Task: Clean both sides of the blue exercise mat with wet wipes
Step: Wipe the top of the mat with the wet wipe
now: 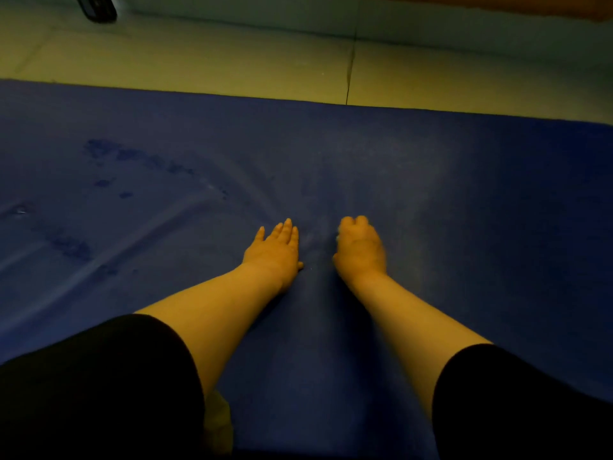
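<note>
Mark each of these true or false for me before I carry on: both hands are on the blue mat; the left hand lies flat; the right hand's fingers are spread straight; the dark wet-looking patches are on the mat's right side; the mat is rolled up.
1. Both hands are on the blue mat. True.
2. The left hand lies flat with straight fingers. True.
3. The right hand's fingers are spread straight. False: the right hand is curled; a pale scrap shows at its edge, perhaps a wipe, but that is unclear.
4. The dark patches are on the mat's right side. False: they are on the left.
5. The mat is rolled up. False: it lies spread on the floor.
</note>
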Motion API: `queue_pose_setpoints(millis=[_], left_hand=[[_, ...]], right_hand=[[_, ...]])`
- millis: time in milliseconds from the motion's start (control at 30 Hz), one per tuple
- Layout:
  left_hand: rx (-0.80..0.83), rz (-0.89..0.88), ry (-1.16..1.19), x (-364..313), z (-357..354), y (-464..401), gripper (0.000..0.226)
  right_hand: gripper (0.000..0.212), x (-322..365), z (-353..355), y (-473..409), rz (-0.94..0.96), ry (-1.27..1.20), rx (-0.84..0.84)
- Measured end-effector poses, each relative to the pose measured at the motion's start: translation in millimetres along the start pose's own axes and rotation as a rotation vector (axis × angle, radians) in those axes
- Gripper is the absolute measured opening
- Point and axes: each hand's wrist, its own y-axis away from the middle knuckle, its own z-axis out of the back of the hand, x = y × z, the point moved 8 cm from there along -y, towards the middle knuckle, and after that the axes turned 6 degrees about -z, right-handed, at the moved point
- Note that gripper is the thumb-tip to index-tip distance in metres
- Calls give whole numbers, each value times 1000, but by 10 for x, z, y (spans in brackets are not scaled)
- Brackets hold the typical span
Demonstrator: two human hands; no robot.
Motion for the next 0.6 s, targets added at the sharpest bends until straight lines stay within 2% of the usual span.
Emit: queue_pose_setpoints(millis=[100, 167, 233, 333, 433, 600], left_hand=[[-19, 22, 17, -73, -50, 41, 64], [-16, 10, 14, -66, -56, 71, 63], [-4, -21, -4, -46, -59, 119, 64], [-2, -36, 11, -20, -63, 177, 63], [-25, -25, 65, -58, -92, 223, 61], [-62, 11, 119, -143, -181, 285, 60]], right_hand=[[19, 400, -147, 256, 168, -29, 70], [20, 363, -139, 272, 202, -49, 104], [23, 111, -63, 204, 151, -42, 101], [20, -372, 93, 105, -33, -40, 8], [18, -409, 101, 176, -126, -30, -16], [17, 201, -125, 435, 95, -59, 58]])
